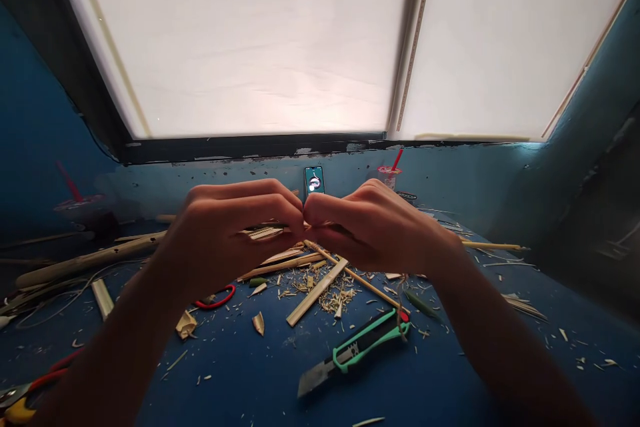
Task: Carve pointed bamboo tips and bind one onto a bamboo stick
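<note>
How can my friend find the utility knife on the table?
Go to the blue tabletop, then its near middle, below the pile of wood shavings. The utility knife lies there slantwise, blade out. Unlike the pale wood strips nearby, it has a green and black handle with a red spot.

A person's bare left forearm (133,323) slants in from eight o'clock, the right forearm (480,313) from four o'clock. Left grip (220,230) and right grip (373,227) meet near the dial's centre, fingers bent, knuckles raised toward twelve; the fingertips are too hidden to judge.
</note>
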### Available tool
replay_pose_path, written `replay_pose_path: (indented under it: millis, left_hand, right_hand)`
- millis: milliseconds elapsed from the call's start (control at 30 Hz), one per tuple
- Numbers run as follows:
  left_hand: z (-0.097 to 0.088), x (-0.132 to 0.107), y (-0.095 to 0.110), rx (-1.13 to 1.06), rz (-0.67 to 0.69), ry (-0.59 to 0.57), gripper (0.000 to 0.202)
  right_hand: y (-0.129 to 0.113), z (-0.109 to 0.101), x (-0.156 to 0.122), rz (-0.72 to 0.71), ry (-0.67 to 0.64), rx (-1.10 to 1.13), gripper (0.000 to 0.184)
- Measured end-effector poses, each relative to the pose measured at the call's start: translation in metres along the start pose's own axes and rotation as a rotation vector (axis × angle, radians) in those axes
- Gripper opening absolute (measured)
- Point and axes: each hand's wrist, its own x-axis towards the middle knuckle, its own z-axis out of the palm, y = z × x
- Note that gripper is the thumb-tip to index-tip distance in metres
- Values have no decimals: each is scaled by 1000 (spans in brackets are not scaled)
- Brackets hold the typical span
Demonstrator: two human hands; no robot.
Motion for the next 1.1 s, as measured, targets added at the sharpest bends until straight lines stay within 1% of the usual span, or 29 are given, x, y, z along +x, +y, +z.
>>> replay_pose_path:
  millis: [100,200,267,333,433,500,567,667,700,767,833,900,1000,1067,1100]
  left_hand:
    - [0,-1,0,-44,25,-1,20]
    - [1,-2,1,-78,41,15,20]
    - [2,-3,3,-106,69,51,18]
    - [4,-6,7,-95,82,107,22]
    - [6,-9,14,-14,40,169,26]
    - [6,-9,18,14,0,162,21]
    - [4,-8,18,-22,-85,161,10]
    - [1,-5,15,-249,-291,133,23]
    - [1,-4,13,-326,-347,137,23]
    - [2,-1,8,-425,-439,169,19]
    - [4,2,4,-468,-522,222,17]
    - [6,5,1,-535,-590,239,18]
    - [5,7,1,-613,-665,255,18]
    - [4,8,4,-606,-657,252,22]
    - [3,7,6,-583,-629,245,25]
  right_hand:
    - [2,0,2,36,-23,157,17]
    - [3,0,5,76,-39,318,19]
    - [4,2,6,95,-39,445,19]
    - [5,4,7,124,-31,559,20]
    - [6,7,9,148,-46,690,21]
    - [8,9,10,128,-48,713,24]
    - [8,9,10,96,-11,598,25]
    - [5,8,8,59,73,234,27]
    - [4,8,7,50,103,107,28]
    - [1,7,5,26,155,-116,28]
    - [-4,6,5,-12,199,-306,22]
    - [-8,6,6,-60,222,-457,14]
    - [-13,6,9,-128,251,-594,16]
    - [-14,6,9,-143,259,-634,16]
    - [-13,6,9,-137,259,-644,16]
